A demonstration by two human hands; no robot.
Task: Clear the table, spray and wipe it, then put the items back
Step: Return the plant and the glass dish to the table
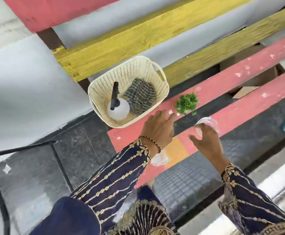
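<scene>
Pink and yellow slats (pixel 240 72) form the tabletop, with open gaps between them. At the left end, a cream basket (pixel 160 85) overhangs the edge, holding a white spray bottle (pixel 118 110) and striped cloth (pixel 140 96). Left hand (pixel 158 131) hovers spread and empty. Small green plant (pixel 186 103) sits nearby. Right hand (pixel 206 141) partly hides a blurred clear cup (pixel 209 122); grip unclear.

No readable text, label, brand or number anywhere. Basket (pixel 157 92), spray bottle (pixel 119 110) and table planks (pixel 223 82) carry none.
</scene>
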